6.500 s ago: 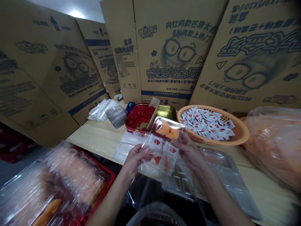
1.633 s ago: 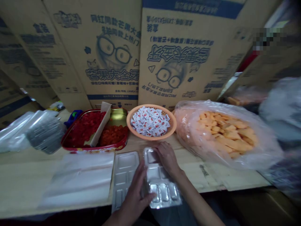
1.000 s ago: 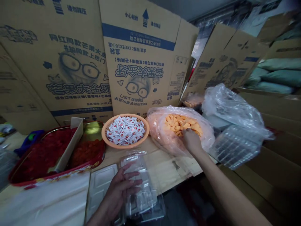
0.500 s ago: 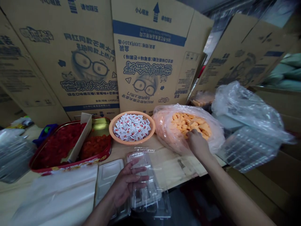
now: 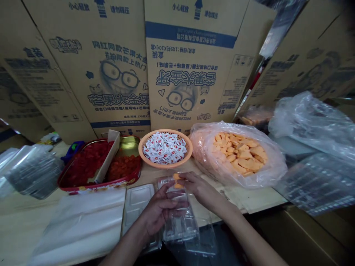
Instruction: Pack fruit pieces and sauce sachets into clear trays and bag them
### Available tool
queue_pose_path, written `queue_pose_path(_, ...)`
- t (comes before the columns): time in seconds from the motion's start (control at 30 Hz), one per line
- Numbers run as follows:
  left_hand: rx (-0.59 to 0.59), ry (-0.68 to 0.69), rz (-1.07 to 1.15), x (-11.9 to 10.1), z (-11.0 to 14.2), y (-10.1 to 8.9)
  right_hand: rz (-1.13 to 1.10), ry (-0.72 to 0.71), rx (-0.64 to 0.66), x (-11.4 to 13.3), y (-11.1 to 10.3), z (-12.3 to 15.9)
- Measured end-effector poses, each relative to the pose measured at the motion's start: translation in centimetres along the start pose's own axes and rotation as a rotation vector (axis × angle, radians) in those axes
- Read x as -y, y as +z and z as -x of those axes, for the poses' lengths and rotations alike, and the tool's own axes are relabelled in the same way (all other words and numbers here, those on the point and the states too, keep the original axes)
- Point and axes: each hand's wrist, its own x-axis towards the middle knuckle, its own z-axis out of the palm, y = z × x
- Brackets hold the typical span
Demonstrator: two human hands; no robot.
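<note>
The left hand [image 5: 162,214] holds a clear plastic tray [image 5: 180,225] while the right hand [image 5: 201,190] pinches orange pieces [image 5: 178,181] at its end.

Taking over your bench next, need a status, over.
Left hand holding clear plastic tray. Right hand pinching orange pieces at tray's far end. Pale plastic tray under left hand; plastic bag beyond right hand.

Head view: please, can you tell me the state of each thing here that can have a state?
Left hand: holding the clear plastic tray.
Clear plastic tray: held over the table edge, orange pieces at its far end.
Right hand: pinching the orange pieces.
Plastic bag: open, full of orange pieces.
Basket: full of sachets.
Red tin: open, divided, holding red pieces.
</note>
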Motion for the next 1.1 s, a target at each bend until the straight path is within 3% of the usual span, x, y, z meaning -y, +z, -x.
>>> queue_pose_path(0.07, -0.012, 0.001, 0.007, -0.1, 0.1, 0.0, 0.040, -0.043, 0.019, -0.4, -0.6, 0.1)
queue_pose_path(0.13, -0.038, -0.002, 0.012, -0.1, 0.2, -0.1, 0.107, -0.011, -0.048, -1.6, -1.9, 0.4)
queue_pose_path(0.2, -0.063, -0.009, 0.007, -0.2, 0.2, -0.5, 0.239, 0.177, -0.226, -3.8, -3.8, 0.9)
queue_pose_path(0.27, -0.075, -0.005, 0.000, -0.2, 0.3, -0.9, 0.461, 0.486, -0.365, -6.6, -6.1, 1.6)
queue_pose_path(0.33, -0.074, 0.009, 0.000, -0.2, 0.3, -1.5, 0.707, 0.801, -0.261, -9.4, -8.3, 2.5)
queue_pose_path(0.4, -0.065, 0.019, 0.006, -0.2, 0.3, -2.0, 0.828, 0.963, -0.030, -11.4, -9.8, 3.1)
queue_pose_path(0.47, -0.057, 0.022, 0.015, -0.2, 0.5, -2.4, 0.870, 1.008, 0.124, -12.4, -10.5, 3.4)
queue_pose_path(0.53, -0.067, 0.029, 0.025, -0.3, 0.7, -2.7, 0.897, 1.006, 0.150, -12.8, -10.5, 3.4)
queue_pose_path(0.7, -0.087, 0.057, 0.038, -0.8, 1.5, -3.2, 0.884, 0.981, -0.050, -13.1, -10.1, 3.3)
queue_pose_path(0.8, -0.077, 0.080, 0.046, -1.2, 2.0, -3.6, 0.677, 0.965, -0.354, -12.1, -10.0, 2.3)
queue_pose_path(0.87, -0.068, 0.098, 0.051, -1.5, 2.2, -4.0, 0.316, 0.893, -0.590, -10.1, -9.2, 0.6)
queue_pose_path(0.9, -0.064, 0.107, 0.053, -1.6, 2.3, -4.2, 0.071, 0.847, -0.646, -8.7, -8.5, -0.5)
queue_pose_path(0.93, -0.064, 0.115, 0.054, -1.7, 2.4, -4.4, -0.189, 0.793, -0.646, -7.2, -7.7, -1.7)
queue_pose_path(1.0, -0.071, 0.127, 0.056, -2.0, 2.8, -4.8, -0.615, 0.739, -0.431, -4.0, -5.3, -4.2)
queue_pose_path(1.1, -0.090, 0.149, 0.055, -2.4, 3.7, -5.4, -0.807, 0.686, -0.114, -0.5, -1.1, -7.7)
